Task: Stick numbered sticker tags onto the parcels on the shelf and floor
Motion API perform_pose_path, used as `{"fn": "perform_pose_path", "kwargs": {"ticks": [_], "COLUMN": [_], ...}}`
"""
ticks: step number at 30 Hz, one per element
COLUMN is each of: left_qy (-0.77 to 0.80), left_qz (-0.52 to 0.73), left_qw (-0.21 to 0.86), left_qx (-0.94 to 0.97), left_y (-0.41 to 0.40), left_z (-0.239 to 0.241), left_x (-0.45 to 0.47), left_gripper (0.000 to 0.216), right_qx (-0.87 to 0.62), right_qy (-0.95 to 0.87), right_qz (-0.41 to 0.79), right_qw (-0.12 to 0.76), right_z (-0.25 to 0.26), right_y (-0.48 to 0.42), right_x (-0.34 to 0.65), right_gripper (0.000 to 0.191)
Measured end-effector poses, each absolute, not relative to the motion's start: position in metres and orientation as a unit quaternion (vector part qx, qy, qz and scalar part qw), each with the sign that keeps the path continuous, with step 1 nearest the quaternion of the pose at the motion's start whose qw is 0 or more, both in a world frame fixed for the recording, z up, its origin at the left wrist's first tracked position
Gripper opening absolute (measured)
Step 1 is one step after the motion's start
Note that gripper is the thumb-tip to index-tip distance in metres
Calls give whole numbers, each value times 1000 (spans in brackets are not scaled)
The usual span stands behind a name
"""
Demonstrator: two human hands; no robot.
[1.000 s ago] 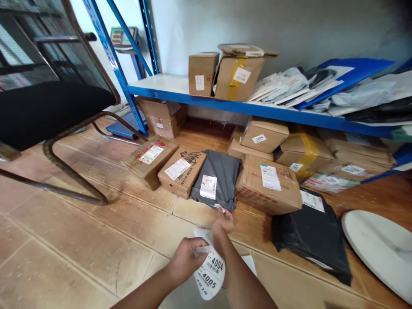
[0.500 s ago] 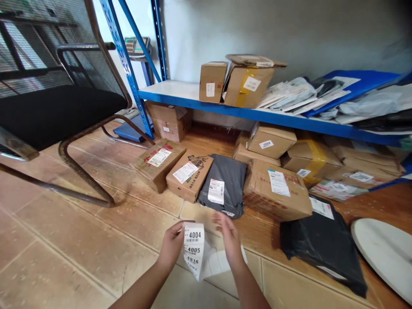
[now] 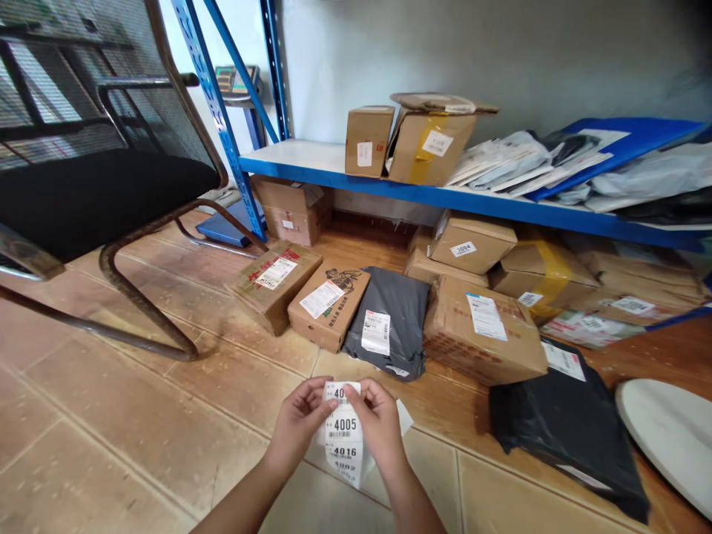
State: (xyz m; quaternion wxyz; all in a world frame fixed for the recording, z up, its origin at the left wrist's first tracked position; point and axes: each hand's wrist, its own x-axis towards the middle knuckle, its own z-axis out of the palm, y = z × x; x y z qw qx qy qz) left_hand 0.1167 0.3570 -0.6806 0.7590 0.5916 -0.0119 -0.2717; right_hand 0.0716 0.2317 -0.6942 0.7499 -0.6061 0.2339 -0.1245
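Note:
A white strip of number labels (image 3: 343, 437), printed 4005 and 4016, hangs between my two hands above the tiled floor. My left hand (image 3: 299, 423) pinches its upper left edge. My right hand (image 3: 377, 421) has fingers on the top label at the strip's upper right corner. Just beyond my hands lie a grey poly bag (image 3: 389, 320) with a white label and a brown carton (image 3: 327, 306). A larger carton (image 3: 483, 331) sits to the right of the bag.
A black mesh chair (image 3: 94, 193) stands at left. A blue shelf (image 3: 311, 163) carries boxes and mail bags, with more cartons under it. A black bag (image 3: 561, 415) and a white round object (image 3: 667, 437) lie at right.
My right hand came in from beside the strip and now grips its top label. The 4004 label that was plainly readable is now covered by my fingers. The view barely shifted.

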Motion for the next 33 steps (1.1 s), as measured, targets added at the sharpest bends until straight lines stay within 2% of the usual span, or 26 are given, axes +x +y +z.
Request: {"fn": "perform_pose_path", "kwargs": {"ticks": [2, 6, 11, 16, 20, 33], "left_qy": [-22, 1, 35, 74, 44, 33], "left_qz": [-262, -220, -280, -240, -274, -251], "left_qw": [731, 701, 700, 679, 694, 648], "left_qx": [630, 679, 656, 689, 665, 718], "left_y": [358, 358, 354, 355, 358, 369], "left_z": [-683, -690, -690, -690, -692, -702], "left_x": [117, 117, 118, 119, 123, 126], "left_gripper": [34, 44, 44, 48, 46, 36], "right_qx": [-609, -615, -628, -668, -652, -634], "right_qy": [226, 216, 211, 201, 213, 217], "right_qz": [-116, -93, -120, -134, -159, -138], "right_qw": [751, 753, 739, 704, 710, 729], "right_z": [-691, -688, -695, -701, -704, -712], "right_y": [231, 232, 235, 237, 237, 233], "right_x": [72, 72, 73, 80, 90, 105], "right_gripper": [37, 32, 25, 19, 18, 24]}}
